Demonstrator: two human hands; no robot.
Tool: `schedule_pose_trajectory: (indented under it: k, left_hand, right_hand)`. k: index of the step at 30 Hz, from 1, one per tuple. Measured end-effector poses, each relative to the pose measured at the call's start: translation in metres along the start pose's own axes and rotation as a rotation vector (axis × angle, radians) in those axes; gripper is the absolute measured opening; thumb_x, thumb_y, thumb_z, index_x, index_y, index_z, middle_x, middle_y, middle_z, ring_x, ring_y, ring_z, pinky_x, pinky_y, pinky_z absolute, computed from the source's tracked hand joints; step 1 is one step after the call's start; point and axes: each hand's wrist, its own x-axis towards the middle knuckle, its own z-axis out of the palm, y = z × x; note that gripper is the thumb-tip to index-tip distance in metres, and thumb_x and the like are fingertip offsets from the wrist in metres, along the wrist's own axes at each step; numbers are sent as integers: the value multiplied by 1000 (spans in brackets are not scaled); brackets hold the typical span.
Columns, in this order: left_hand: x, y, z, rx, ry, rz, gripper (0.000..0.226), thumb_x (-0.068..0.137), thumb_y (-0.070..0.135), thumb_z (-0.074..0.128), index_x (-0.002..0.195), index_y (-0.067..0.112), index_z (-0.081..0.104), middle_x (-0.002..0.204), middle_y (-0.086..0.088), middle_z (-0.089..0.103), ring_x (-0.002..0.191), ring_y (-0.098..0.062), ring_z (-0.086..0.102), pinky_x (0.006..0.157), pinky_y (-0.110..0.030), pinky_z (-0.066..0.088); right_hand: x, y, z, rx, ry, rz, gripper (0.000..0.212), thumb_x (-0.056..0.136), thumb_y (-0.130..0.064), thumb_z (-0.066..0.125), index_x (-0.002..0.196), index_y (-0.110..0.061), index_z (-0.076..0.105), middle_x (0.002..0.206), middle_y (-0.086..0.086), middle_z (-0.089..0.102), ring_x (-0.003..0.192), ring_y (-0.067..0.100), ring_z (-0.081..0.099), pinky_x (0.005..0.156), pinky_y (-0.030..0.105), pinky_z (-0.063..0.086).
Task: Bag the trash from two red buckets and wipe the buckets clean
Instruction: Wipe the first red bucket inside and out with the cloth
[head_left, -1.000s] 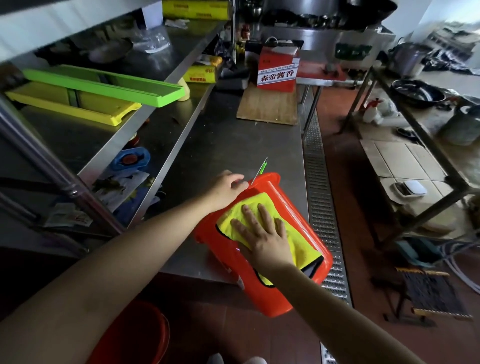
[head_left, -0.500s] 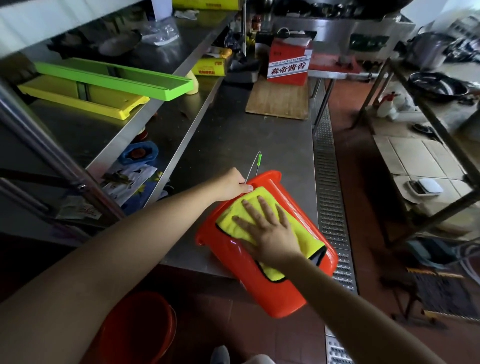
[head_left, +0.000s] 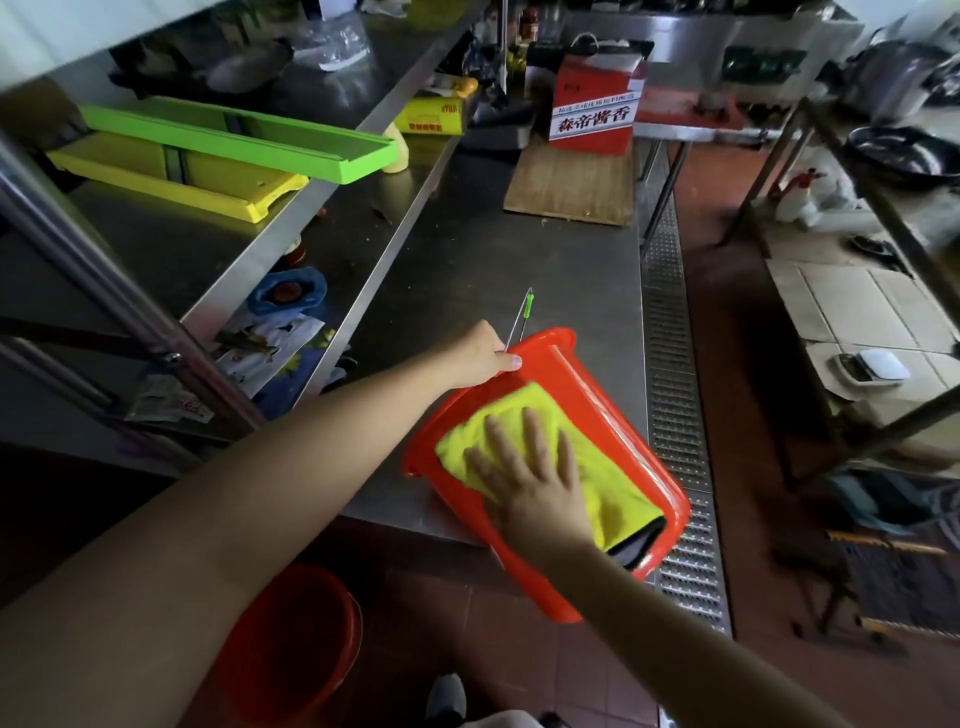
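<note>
Single head-worn view, forward and down, close over the counter (head_left: 483, 249).

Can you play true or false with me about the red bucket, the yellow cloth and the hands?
1. The right hand presses a yellow cloth flat against the red plastic bucket. True.
2. The left hand hangs free at the person's side. False: it grips the bucket's edge.
3. The bucket stands upright on the floor. False: it is tipped on its side at the edge of the steel counter.
4. A second red bucket sits on the floor below. True.
5. The wooden board lies inside the bucket. False: it lies farther back on the counter.
</note>
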Motion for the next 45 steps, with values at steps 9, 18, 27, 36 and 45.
schedule_pose_trajectory:
  k: [9, 18, 27, 36, 45]
  left_hand:
    - [1, 3, -2, -37, -42, -21, 48, 88, 45, 67, 55, 12, 53, 53, 2, 43, 49, -13, 42, 49, -26, 28]
    - [0, 10, -4, -50, -28, -48, 50, 86, 47, 68, 55, 11, 54, 50, -4, 45, 49, -18, 49, 49, -27, 27]
    - [-2, -1, -9, -221, -49, -115, 49, 72, 41, 84, 99, 2, 72, 91, -11, 71, 82, -22, 68, 75, -37, 58]
    - [-2, 4, -12, -89, -55, -96, 33, 77, 37, 80, 81, 8, 66, 81, -14, 70, 71, -28, 68, 64, -34, 57]
    - [-1, 5, -8, -40, -23, -92, 25, 82, 41, 75, 86, 20, 62, 83, -2, 65, 73, -18, 65, 64, -32, 56]
  right_hand:
    - [35, 92, -27, 270, -154, 147, 62, 91, -75, 26, 150, -62, 13, 167, -17, 0, 155, 23, 4, 117, 60, 24]
    - [-10, 13, -3, -16, -26, -29, 64, 95, -59, 49, 153, -47, 26, 169, -2, 4, 153, 41, -2, 116, 68, 12]
    - [-15, 13, -10, -93, -80, -60, 63, 95, -50, 57, 153, -45, 32, 169, -1, 1, 153, 41, -7, 115, 70, 13]
    - [-13, 9, -8, -15, -59, -101, 60, 97, -58, 47, 153, -46, 28, 169, -3, -3, 154, 37, -7, 115, 69, 14]
    - [24, 109, -35, 509, -196, 475, 58, 94, -73, 33, 149, -59, 21, 166, -17, 11, 154, 20, 11, 115, 61, 27]
